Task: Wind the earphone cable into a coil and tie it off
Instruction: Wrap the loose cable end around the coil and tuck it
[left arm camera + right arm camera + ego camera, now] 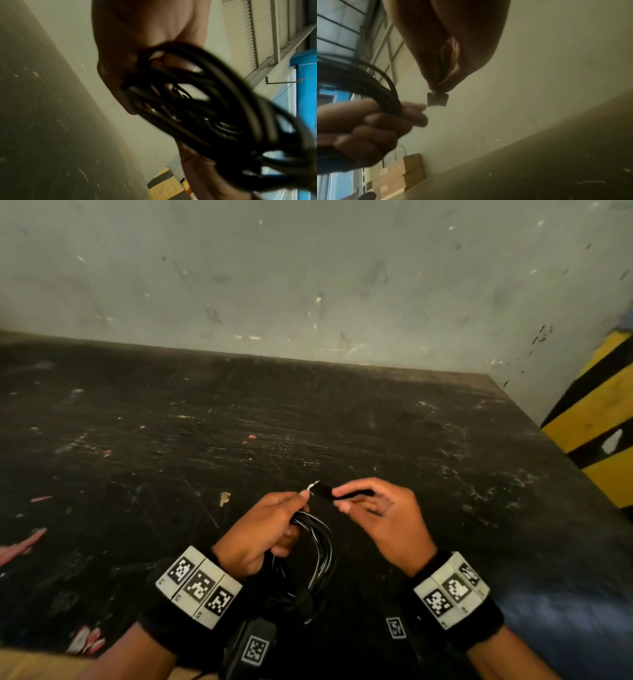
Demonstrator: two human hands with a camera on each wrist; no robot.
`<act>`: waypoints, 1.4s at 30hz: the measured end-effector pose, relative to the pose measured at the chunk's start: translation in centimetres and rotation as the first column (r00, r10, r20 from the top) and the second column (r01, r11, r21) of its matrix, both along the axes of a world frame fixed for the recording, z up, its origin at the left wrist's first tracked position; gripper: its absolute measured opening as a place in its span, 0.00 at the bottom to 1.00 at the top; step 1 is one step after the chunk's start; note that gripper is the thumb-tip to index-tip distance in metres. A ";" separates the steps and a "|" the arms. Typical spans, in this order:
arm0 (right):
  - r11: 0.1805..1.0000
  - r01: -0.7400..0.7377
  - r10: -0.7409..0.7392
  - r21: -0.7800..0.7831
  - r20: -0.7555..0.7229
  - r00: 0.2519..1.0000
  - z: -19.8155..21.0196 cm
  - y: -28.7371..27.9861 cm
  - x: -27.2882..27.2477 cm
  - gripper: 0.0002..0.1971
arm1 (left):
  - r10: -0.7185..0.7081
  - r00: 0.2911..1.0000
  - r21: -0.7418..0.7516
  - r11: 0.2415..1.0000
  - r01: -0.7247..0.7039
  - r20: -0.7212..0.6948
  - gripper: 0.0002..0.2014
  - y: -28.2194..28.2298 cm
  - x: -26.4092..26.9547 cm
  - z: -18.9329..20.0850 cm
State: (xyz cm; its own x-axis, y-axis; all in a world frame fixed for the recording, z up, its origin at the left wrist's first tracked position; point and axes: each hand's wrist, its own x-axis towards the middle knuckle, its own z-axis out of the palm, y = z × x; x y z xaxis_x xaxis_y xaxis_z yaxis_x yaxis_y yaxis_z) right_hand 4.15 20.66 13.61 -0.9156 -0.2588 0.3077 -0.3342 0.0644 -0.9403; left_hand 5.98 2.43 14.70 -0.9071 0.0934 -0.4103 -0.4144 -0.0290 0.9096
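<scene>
My left hand [274, 529] grips a black earphone cable coil [317, 556] of several loops, held above the dark table; the loops hang down toward my wrists. The coil [197, 102] fills the left wrist view, blurred, with fingers curled round it. My right hand [373, 508] pinches a short black strap [337, 493] between thumb and forefinger, just right of the left fingertips. In the right wrist view the strap's square end [438, 99] sticks out below the pinching fingers [436, 81], close to the coil [373, 86] in the left hand [368, 128].
The scratched black table [239, 440] runs back to a grey wall [308, 285]. A yellow and black striped post [596, 419] stands at the right edge. Pink scraps [24, 542] lie at the left. Cardboard boxes [402, 174] show beyond the table.
</scene>
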 end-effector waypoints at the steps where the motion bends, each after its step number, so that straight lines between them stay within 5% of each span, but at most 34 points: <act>1: 1.000 0.001 -0.001 -0.024 -0.007 1.000 0.7 0.3 0.3 0.14 | 0.025 0.999 -0.034 0.999 -0.026 -0.029 0.14 -0.1 -0.1 0.0; 5: 0.984 -0.122 0.131 -0.126 0.064 0.989 3.7 0.6 2.2 0.09 | 0.040 0.990 -0.135 0.989 -0.059 -0.139 0.13 0.0 -0.6 -0.2; 8: 0.978 -0.207 0.205 -0.002 0.150 0.967 3.3 -0.2 2.6 0.07 | 0.023 0.980 -0.167 0.984 -0.057 -0.200 0.12 0.3 -0.8 -0.1; 12: 0.910 0.079 0.034 0.407 -0.262 0.965 0.7 -0.9 2.0 0.06 | 0.018 0.961 -0.199 0.977 -0.076 -0.276 0.14 0.6 -0.7 -0.1; 16: 0.909 0.085 0.048 0.408 -0.304 0.952 -0.8 -1.9 1.8 0.08 | 0.003 0.955 -0.173 0.983 -0.057 -0.298 0.11 0.6 -0.4 -0.2; 21: 0.921 0.237 -0.099 0.310 -0.402 0.910 -2.1 -2.6 1.3 0.12 | 0.186 0.968 0.083 0.981 -0.174 -0.167 0.11 -0.1 0.7 -0.7; 24: 0.907 0.201 -0.041 0.369 -0.398 0.916 -2.5 -3.0 1.5 0.11 | 0.275 0.961 0.297 0.920 -0.254 -0.030 0.11 -0.5 1.1 -1.0; 29: 0.798 0.159 0.170 0.581 -0.470 0.866 -1.6 -3.5 1.7 0.12 | 0.272 0.953 0.153 0.956 -0.252 -0.134 0.11 -0.2 1.3 -1.6; 36: 0.761 0.217 0.178 0.612 -0.518 0.837 -1.2 -3.0 1.4 0.11 | 0.207 0.898 -0.128 0.953 -0.275 -0.388 0.11 1.1 1.8 -1.6; 42: 0.735 0.269 0.157 0.623 -0.542 0.825 -1.3 -2.3 1.7 0.09 | 0.325 0.903 0.047 0.945 -0.325 -0.283 0.10 2.3 1.4 -1.9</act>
